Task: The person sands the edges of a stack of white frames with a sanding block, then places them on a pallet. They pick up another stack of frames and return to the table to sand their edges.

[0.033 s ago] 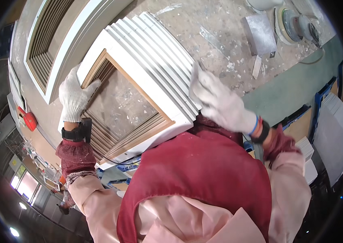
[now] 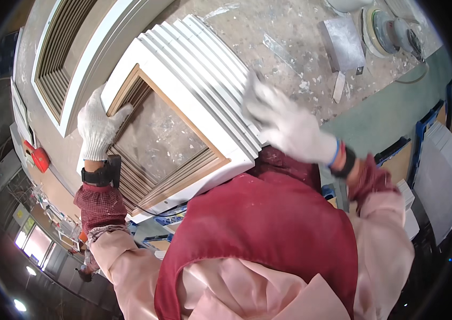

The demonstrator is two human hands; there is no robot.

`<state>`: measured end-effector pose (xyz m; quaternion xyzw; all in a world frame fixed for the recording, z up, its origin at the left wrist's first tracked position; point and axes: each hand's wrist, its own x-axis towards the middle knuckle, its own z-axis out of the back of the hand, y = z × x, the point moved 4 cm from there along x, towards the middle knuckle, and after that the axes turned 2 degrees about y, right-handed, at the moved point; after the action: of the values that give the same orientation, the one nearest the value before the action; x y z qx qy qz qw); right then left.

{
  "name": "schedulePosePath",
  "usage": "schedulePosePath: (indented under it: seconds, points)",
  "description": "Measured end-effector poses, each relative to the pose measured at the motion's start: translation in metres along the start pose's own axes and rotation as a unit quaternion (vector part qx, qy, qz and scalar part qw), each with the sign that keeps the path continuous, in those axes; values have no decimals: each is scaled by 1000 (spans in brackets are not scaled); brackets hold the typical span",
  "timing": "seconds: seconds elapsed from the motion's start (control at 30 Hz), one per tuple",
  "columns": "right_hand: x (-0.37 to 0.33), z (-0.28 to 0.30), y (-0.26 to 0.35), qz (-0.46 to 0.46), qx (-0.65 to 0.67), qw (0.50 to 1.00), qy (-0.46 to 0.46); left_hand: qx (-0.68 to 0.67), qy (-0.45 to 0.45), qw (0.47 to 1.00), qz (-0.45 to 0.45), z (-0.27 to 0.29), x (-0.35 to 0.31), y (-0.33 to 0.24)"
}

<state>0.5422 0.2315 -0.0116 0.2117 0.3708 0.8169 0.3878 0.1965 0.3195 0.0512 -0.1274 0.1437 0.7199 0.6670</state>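
In front of me lies a stack of several white frames, flush together, with a brown wood inner edge around a rectangular opening. My left hand, in a white knit glove, is closed on the stack's left side, its thumb hooked over the inner edge. At the right side my gloved right hand presses a grey sanding pad against the stacked outer edges. Motion blurs this hand, and its fingers partly hide the pad.
Another stack of white frames stands at the upper left. A metal block and tape rolls sit on the paint-spotted table at the upper right. A red tool lies far left. White panels stand at the right.
My right hand has shifted slightly to the left and up along the stack's outer edges with the pad. My left hand and the frames have stayed in place.
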Motion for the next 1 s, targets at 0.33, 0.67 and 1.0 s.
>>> schedulePosePath:
  seconds: [0.33,0.67,1.0]
  points:
    - [14,5,-19,62,-6,997,-44,-14,25,1000,-3,-6,7,1]
    - [157,12,-44,90,6,996,-19,10,20,1000,18,8,2,-7]
    - [-26,17,-13,45,54,997,7,44,32,998,25,2,1,-3]
